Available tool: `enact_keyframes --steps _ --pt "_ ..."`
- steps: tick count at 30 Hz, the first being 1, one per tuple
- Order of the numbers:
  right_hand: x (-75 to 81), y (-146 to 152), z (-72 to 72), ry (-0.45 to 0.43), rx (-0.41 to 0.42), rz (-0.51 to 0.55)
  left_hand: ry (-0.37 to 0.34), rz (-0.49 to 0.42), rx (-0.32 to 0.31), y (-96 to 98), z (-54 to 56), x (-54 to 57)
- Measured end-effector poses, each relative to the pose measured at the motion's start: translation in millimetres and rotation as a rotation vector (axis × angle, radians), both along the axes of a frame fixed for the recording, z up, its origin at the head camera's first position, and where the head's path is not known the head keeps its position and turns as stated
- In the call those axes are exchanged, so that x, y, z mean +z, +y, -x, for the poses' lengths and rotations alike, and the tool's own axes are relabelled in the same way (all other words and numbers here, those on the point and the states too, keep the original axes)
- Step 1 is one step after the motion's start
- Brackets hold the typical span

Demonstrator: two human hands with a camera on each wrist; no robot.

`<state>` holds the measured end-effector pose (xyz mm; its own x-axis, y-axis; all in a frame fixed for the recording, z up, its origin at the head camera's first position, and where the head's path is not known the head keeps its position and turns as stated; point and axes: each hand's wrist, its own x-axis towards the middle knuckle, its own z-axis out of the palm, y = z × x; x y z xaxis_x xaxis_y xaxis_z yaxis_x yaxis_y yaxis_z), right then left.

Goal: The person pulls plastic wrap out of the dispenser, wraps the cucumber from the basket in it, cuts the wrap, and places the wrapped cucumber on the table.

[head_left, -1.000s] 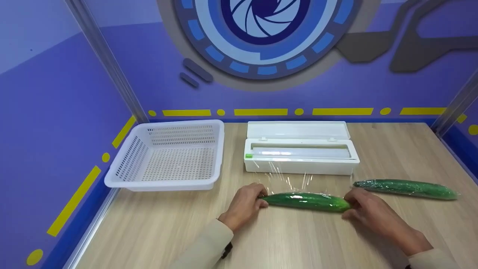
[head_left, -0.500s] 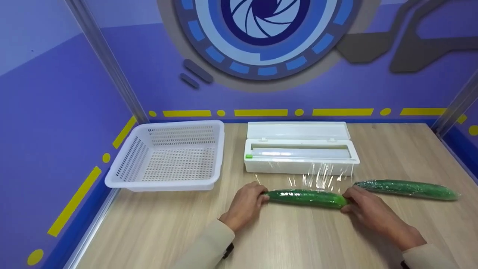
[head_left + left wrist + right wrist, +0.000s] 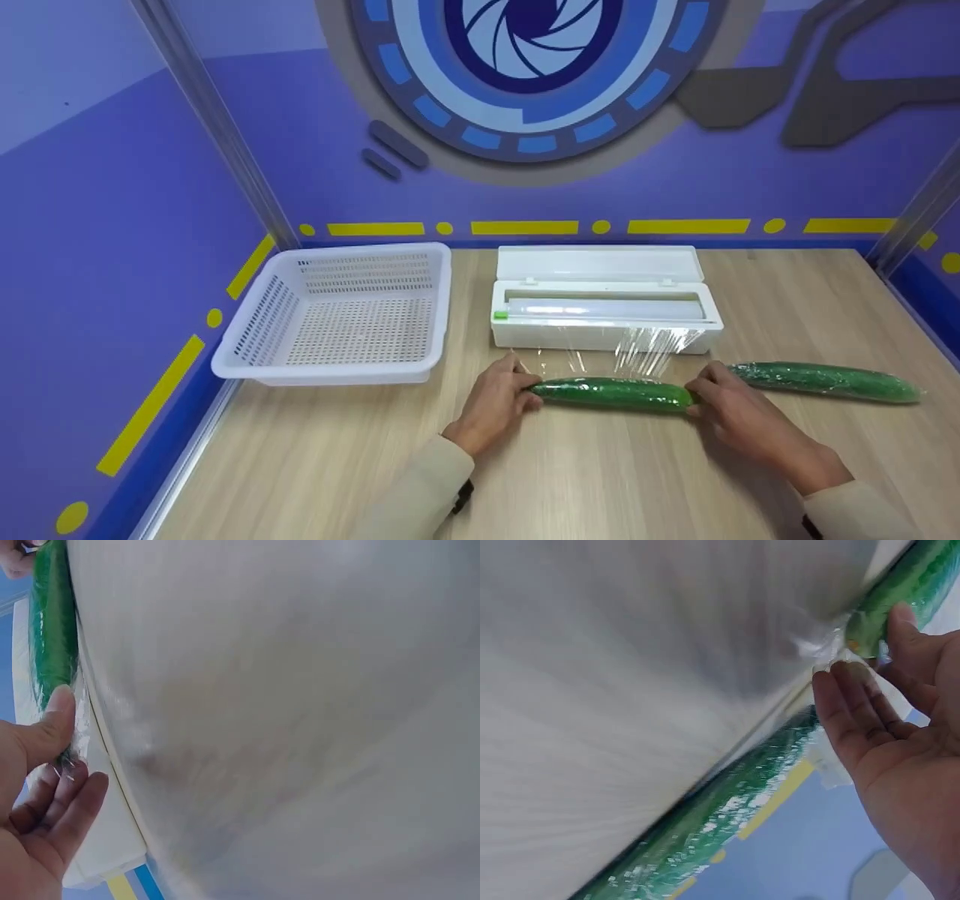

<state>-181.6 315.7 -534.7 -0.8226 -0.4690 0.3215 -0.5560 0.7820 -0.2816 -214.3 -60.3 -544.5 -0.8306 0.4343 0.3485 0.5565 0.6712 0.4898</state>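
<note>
A green cucumber (image 3: 611,394) lies across the table between both hands, with clear plastic wrap (image 3: 649,351) around it that stretches back to the dispenser. My left hand (image 3: 491,401) pinches the cucumber's darker left end, thumb on top in the left wrist view. At the paler right end, my right hand (image 3: 742,416) grips the tip, thumb on the cucumber and fingers by the loose film in the right wrist view. The white wrap dispenser (image 3: 607,337) stands behind with its lid up and a film roll (image 3: 604,308) inside. A second wrapped cucumber (image 3: 832,380) lies beyond my right hand.
An empty white plastic basket (image 3: 431,360) with perforated sides stands at the left rear of the wooden table (image 3: 337,465). Blue printed panels (image 3: 225,150) enclose the back and sides. A small green slider (image 3: 500,316) sits at the dispenser's left end.
The cucumber has rolled and shifted slightly back towards the dispenser, with both hands following. The film's glints have shifted to the right. The basket and the second cucumber stay put.
</note>
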Motion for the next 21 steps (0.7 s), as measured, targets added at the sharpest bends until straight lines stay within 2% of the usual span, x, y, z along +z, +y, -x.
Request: enact_keyframes --steps 3,6,12,17,21 --pt "0.6 -0.3 -1.2 -0.028 -0.005 0.005 0.023 0.005 -0.016 -0.6 0.4 -0.8" --pt "-1.0 -1.0 -2.5 -0.058 -0.022 0.004 0.033 0.022 -0.001 -0.5 0.4 -1.7" --pt "-3.0 -4.8 -2.0 -0.061 -0.101 0.005 -0.003 -0.003 0.007 0.6 0.8 -1.0" --pt "-2.2 -6.1 0.5 -0.031 -0.140 0.074 -0.031 -0.003 0.019 1.4 3.4 -0.4" --pt "-2.1 -5.4 3.5 0.038 -0.121 0.103 -0.042 0.012 0.029 1.1 7.2 0.6"
